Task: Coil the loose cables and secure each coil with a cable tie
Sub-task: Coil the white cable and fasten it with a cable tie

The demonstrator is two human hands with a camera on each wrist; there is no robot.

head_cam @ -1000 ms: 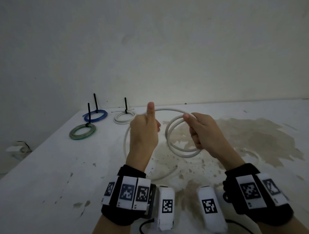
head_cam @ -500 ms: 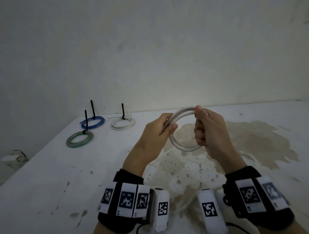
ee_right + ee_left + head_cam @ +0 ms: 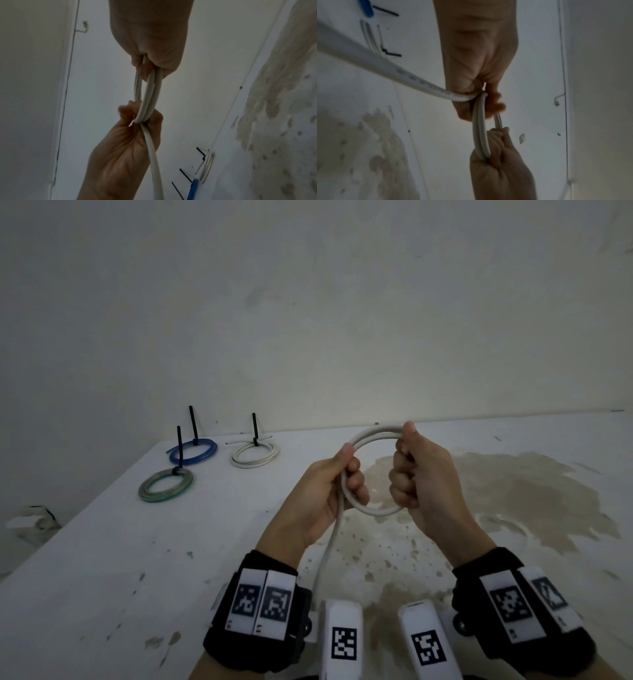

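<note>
A white cable [image 3: 372,436] is wound into a small upright coil held above the table between both hands. My left hand [image 3: 337,479] grips the coil's left side, fingers curled round the strands [image 3: 479,121]. My right hand [image 3: 409,470] grips the right side, thumb on top [image 3: 150,86]. A loose tail of the cable [image 3: 327,556] hangs from my left hand down toward my wrists. The rest of the tail is hidden below the frame.
Three tied coils lie at the table's far left: blue [image 3: 193,451], green [image 3: 165,489] and white [image 3: 255,455], each with a black cable tie standing up. A large brown stain [image 3: 513,491] covers the table on the right. The table's left edge [image 3: 102,498] drops off nearby.
The wide loose loop has been drawn into the tight coil. My left hand turned from thumb-up to gripping the coil's left side, and the tail now hangs from it.
</note>
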